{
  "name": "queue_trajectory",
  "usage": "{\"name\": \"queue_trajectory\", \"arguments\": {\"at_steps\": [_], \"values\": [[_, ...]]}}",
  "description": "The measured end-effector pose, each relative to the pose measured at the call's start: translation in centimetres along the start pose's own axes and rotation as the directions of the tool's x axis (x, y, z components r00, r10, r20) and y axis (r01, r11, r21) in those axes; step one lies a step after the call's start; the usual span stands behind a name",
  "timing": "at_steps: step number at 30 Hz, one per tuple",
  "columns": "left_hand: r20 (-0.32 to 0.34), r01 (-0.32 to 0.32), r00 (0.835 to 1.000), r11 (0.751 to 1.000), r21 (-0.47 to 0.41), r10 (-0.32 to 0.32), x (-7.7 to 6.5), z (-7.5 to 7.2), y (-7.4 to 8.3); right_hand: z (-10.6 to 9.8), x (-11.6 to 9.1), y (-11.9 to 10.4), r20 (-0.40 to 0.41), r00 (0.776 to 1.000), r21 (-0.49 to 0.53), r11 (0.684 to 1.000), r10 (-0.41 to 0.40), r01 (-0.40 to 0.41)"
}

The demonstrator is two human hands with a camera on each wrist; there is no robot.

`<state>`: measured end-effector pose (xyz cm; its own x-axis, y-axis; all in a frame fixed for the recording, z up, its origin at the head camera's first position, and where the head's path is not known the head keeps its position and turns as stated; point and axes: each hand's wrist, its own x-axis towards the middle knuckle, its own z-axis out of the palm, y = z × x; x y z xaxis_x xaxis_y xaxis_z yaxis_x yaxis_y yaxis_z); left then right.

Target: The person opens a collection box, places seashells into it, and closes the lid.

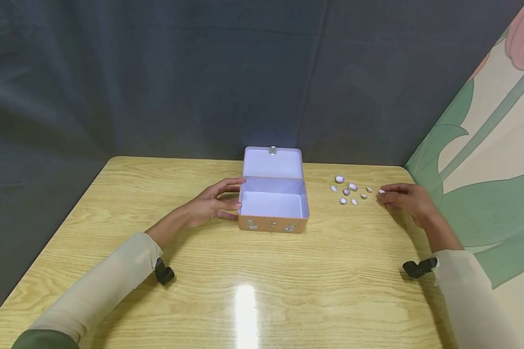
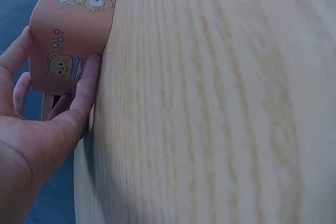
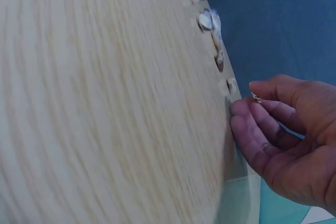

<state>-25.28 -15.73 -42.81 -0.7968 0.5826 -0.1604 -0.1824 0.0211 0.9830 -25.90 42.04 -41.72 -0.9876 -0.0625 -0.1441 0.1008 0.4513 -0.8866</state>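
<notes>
A small orange tin box [image 1: 262, 223] with a pale lilac inside stands at the table's middle, its hinged lid [image 1: 272, 164] raised at the back. Cartoon bears decorate its side, seen on the tin [image 2: 68, 22] in the left wrist view. My left hand [image 1: 207, 206] touches the box's left end with spread fingers. Off to the right, my right hand [image 1: 405, 199] pinches a tiny seashell [image 3: 255, 97] between thumb and fingertips, just beyond a loose group of several seashells [image 1: 352, 186]. These lie on the table right of the box.
The light wooden table [image 1: 332, 281] ends at a dark curtain [image 1: 201, 82] behind the box. A flower-patterned cloth [image 1: 498, 194] borders the right side, close to my right hand. Small black mounts [image 1: 420, 267] sit at both cuffs.
</notes>
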Motion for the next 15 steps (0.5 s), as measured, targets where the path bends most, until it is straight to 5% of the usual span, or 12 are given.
{"name": "queue_trajectory", "arguments": {"at_steps": [15], "values": [[-0.027,0.018,0.999,1.0,-0.018,-0.018,-0.2,0.3,-0.1,3.1,0.1,-1.2,-0.108,0.986,0.225,0.963,-0.128,0.149]]}}
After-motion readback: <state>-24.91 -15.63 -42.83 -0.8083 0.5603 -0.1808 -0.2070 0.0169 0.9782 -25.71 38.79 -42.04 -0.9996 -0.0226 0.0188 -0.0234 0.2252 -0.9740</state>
